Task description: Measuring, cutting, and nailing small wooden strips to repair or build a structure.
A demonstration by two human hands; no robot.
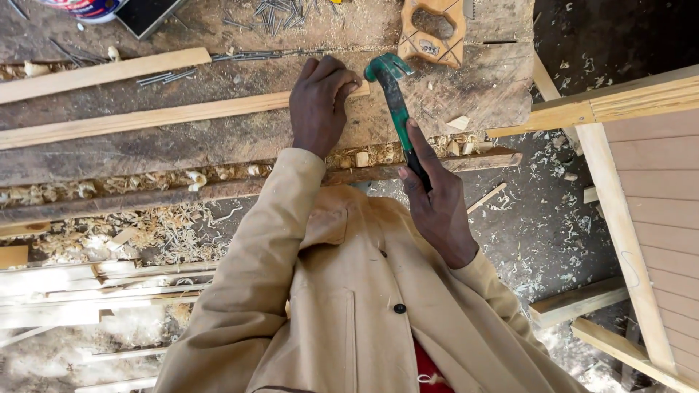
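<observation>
Green hammer (pixel 397 109), clamped by the handle in right hand (pixel 437 207), head raised just beside left hand (pixel 319 105). Left grip pinched together on the pale wooden strip (pixel 145 116), across the worn desk (pixel 473 94). Beyond, loose nails (pixel 273 14) and saw handle (pixel 429 33).

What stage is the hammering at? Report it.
Done: a long wooden strip lies across the workbench, with shavings below it. In hand: the left hand presses the strip's end while the right hand holds a green claw hammer above it. Left: loose nails lie unused; no nail visible under the fingers.
</observation>
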